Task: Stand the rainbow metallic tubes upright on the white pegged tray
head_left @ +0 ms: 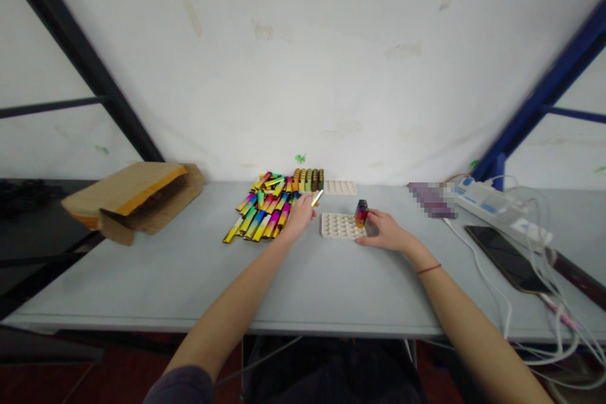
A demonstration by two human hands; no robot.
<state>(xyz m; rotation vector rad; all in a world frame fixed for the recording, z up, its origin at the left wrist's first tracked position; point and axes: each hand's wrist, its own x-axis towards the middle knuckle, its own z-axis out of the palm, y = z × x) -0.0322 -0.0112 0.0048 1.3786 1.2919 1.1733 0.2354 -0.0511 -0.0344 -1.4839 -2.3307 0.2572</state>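
My left hand point(302, 209) is closed around a shiny gold lighter-like piece point(317, 198), held slanting above the table beside a loose pile. That pile point(260, 218) is made of flat metallic pieces in yellow, green, blue and pink fades. A white tray with rows of holes point(338, 226) lies in front of me. At its right end a few dark-topped, red-and-blue lighter-like pieces point(361, 214) stand upright. My right hand point(386, 230) grips that end, its thumb at the front corner and its fingers by the upright pieces.
Behind the pile stands a block of upright yellow-to-dark pieces point(308, 180), with another white holed tray point(341, 187) beside it. An open brown paper bag point(142, 192) lies at left. At right are a phone point(506, 257), a power strip point(502, 208) and tangled white cables point(480, 268).
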